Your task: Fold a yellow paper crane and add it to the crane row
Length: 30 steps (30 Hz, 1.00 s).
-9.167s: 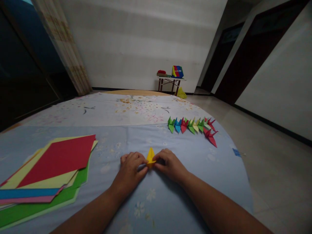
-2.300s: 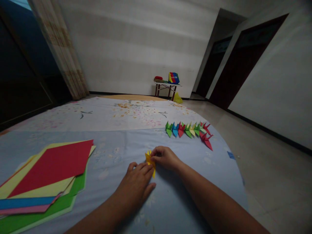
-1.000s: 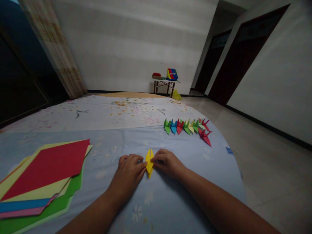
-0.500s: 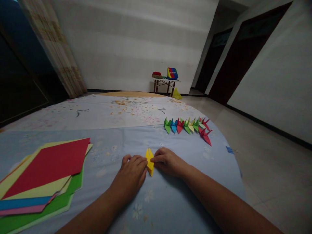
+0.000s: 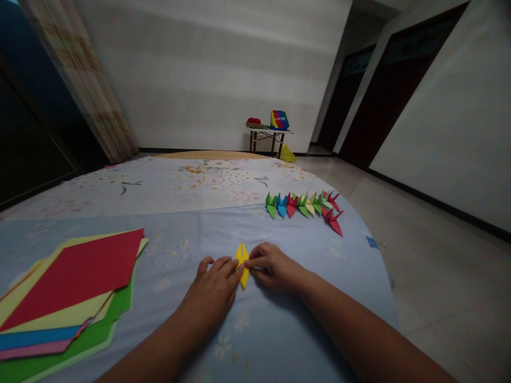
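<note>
A small folded yellow paper piece (image 5: 241, 258) lies on the light blue floral cloth (image 5: 279, 330) in front of me. My left hand (image 5: 213, 290) rests palm down on the cloth, its fingertips pressing the paper's left side. My right hand (image 5: 273, 267) has its fingers curled together, pinching the paper's right edge. A row of finished paper cranes (image 5: 303, 206) in green, blue, red and yellow stands farther away to the right.
A fanned stack of coloured paper sheets (image 5: 67, 287), red on top, lies at the left. The cloth's edge (image 5: 389, 282) drops to a tiled floor at the right. A small table with colourful items (image 5: 268, 133) stands by the far wall. A curtain (image 5: 80, 85) hangs at the left.
Both hands have stayed on the yellow paper, which has gone from a wider pointed shape to a narrow two-pointed one. The view has drifted slightly.
</note>
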### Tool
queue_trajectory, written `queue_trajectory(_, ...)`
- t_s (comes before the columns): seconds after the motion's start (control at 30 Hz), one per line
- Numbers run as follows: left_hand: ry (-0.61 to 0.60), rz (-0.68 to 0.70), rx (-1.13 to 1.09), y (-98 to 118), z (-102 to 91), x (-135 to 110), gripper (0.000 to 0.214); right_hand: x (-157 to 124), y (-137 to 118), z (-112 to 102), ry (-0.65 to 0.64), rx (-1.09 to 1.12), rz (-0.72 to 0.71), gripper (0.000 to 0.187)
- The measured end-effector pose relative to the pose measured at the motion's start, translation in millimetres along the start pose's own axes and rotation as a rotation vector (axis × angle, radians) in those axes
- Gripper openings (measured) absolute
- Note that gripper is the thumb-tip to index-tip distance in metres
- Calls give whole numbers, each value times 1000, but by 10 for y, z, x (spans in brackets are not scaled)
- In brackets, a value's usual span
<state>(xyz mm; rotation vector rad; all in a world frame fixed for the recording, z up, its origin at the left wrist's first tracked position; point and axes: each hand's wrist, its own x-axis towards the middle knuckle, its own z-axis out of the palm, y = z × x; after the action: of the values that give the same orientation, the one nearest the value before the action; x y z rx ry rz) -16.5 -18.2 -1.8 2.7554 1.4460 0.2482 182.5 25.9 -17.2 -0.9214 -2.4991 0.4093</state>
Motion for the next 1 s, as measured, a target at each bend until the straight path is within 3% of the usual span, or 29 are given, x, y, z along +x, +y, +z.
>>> queue_trajectory(0.2,-71,-35,33,29,52,-3,44,6,-92,-25,-13,-71,11,28)
queue_trajectory(0.43,-118,-62,0,15,-19,-29,45,12,-97,-73,-55,-197,31,22)
queue_trajectory(0.73,-61,37,11,-109,17,-74,53,-25,-64,-113,-23,-89,25,23)
queue_trajectory(1.0,-70,27,20,-84,36,-76,51,-24,-61,-96,-23,-82,33,30)
